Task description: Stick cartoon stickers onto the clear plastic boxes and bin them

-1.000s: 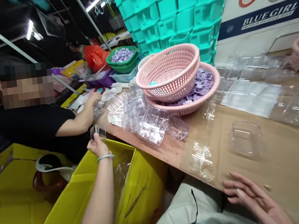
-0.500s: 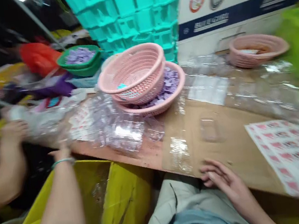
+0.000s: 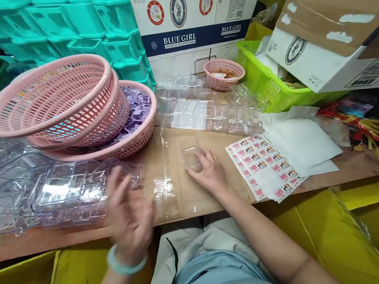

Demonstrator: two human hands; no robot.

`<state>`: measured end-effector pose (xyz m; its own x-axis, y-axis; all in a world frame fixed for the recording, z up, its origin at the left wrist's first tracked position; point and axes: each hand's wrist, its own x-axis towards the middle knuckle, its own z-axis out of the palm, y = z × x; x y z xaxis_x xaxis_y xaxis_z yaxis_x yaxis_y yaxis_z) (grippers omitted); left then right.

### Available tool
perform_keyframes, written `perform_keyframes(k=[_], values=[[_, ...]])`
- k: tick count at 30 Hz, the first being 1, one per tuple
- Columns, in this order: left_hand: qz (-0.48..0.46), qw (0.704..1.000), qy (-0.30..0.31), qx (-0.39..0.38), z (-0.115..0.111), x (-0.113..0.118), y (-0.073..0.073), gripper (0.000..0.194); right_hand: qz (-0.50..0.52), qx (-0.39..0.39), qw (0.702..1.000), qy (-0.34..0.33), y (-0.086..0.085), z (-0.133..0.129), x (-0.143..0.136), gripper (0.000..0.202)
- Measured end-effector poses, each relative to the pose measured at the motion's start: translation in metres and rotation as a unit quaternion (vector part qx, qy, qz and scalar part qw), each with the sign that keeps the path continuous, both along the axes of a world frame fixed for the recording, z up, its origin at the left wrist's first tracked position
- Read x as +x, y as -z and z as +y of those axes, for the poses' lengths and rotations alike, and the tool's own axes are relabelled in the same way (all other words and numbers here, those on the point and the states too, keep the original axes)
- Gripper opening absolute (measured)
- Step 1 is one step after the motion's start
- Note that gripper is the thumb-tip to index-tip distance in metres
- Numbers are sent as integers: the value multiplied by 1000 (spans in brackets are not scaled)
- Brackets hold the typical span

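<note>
A small clear plastic box (image 3: 189,149) lies on the cardboard-covered tabletop. My right hand (image 3: 210,171) holds its near right corner, thumb on the near side and fingers curled along the right. Blurred by motion, my left hand (image 3: 129,215) is raised in front of the table edge, fingers apart and nothing seen in it; a pale green band circles its wrist. Behind that hand lies a pile of clear plastic boxes (image 3: 59,187). To the right of my right hand are sticker sheets (image 3: 265,164) printed with small cartoon figures.
Stacked pink baskets (image 3: 66,107) sit over purple pieces (image 3: 138,111) at left. Clear plastic trays (image 3: 228,117) and a small pink basket (image 3: 225,83) are farther back. A green crate (image 3: 273,89) holds a tilted carton (image 3: 336,34). Yellow bins (image 3: 309,228) stand below the table edge.
The view has swung right. My left hand has come from over the yellow bin at left to before the table. My right hand has moved from the table edge onto the small box.
</note>
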<state>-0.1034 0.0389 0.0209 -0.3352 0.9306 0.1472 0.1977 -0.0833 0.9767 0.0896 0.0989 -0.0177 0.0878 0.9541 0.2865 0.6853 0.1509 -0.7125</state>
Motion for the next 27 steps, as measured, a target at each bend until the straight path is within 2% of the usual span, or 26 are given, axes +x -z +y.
perform_keyframes(k=[1,2,3,6,8,13,16,19,21,23,27], values=[[-30,999,15,-10,3,7,-2,63,23,-6,999,-23,-3,-2,2,49],[-81,995,37,-37,7,14,-4,62,58,-14,997,-52,-7,-8,5,48],[-150,983,68,-78,12,21,-4,62,101,-26,991,-89,-12,-16,10,54],[-332,897,192,-220,19,33,-3,58,228,-87,946,-214,-23,-49,27,82],[-360,859,244,-272,15,37,-2,55,298,-126,912,-250,-25,-69,35,91],[-356,850,232,-312,-9,35,1,52,404,-185,868,-223,-10,-99,38,93],[-360,845,231,-322,-20,33,3,50,423,-199,855,-222,-2,-106,37,93],[-367,843,235,-315,-26,29,3,46,430,-211,848,-227,-1,-108,37,94],[-374,844,252,-290,-29,25,2,44,428,-221,843,-238,-1,-108,38,88],[-363,848,288,-256,-30,21,2,46,398,-223,855,-245,-1,-108,39,79],[-305,868,342,-193,-29,16,3,55,257,-140,928,-229,3,-108,42,69]])
